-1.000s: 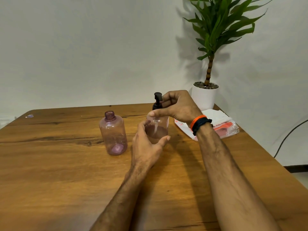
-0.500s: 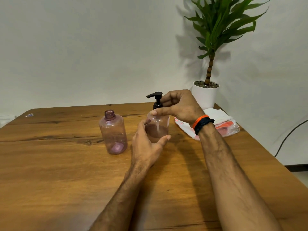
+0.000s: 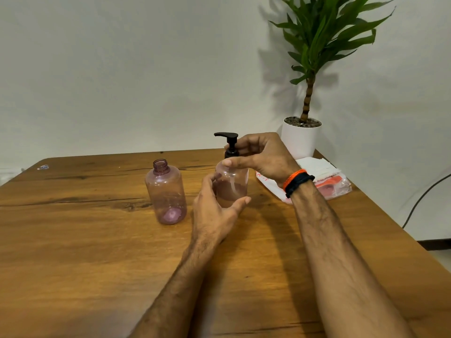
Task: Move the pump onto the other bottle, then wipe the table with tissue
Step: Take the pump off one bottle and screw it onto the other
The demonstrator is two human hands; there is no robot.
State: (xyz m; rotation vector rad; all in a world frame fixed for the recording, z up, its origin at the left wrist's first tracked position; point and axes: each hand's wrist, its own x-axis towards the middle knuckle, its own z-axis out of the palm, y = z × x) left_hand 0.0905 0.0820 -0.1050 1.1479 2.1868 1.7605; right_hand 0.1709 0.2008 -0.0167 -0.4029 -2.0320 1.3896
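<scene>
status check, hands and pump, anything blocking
Left hand steadies pump bottle. Right hand grips pump collar, pump seated on it. Open bottle upright, apart to the left; nothing between them.

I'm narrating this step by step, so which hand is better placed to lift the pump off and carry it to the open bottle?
The right hand. Its fingers already pinch the black pump at the collar, while the left hand steadies that bottle. The open bottle stands uncapped just to the left.

Two pink bottles (image 3: 166,192) (image 3: 231,184), one pump (image 3: 229,143) (black), one potted plant (image 3: 302,137).
</scene>
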